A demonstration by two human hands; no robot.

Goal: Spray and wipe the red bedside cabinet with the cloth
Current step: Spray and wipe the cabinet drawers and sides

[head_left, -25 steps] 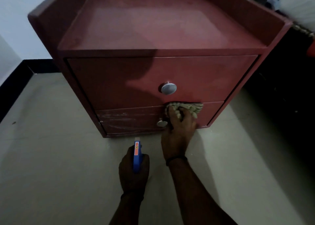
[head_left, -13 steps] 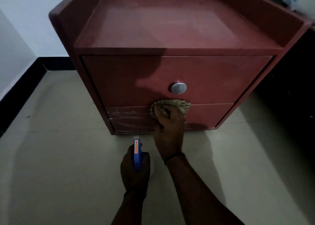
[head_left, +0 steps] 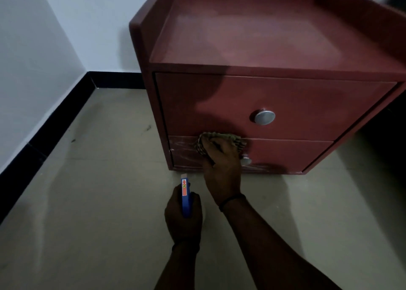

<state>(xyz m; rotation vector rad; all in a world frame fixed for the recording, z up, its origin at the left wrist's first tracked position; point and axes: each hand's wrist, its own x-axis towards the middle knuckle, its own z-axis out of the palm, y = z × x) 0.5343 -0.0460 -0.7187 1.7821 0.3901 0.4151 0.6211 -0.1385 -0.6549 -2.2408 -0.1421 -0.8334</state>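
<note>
Red bedside cabinet of painted wood, with two drawers and a raised rim round its top, stands on the pale tiled floor near a corner of white wall. Wiping is the step in hand. The right hand grips a bunched beige striped cloth and presses it against the top edge of the lower drawer, just left of that drawer's round metal knob.

Whitish smears show on the drawer's left part. I judge the next move calls for strokes leftwards and down over them, then round the knob.

The left hand grips a blue spray bottle low over the floor, nozzle toward the cabinet but apart from it. Its orange label bears an arrow pointing at the nozzle; any lettering is too small to read. No brand shows on the cabinet.
</note>
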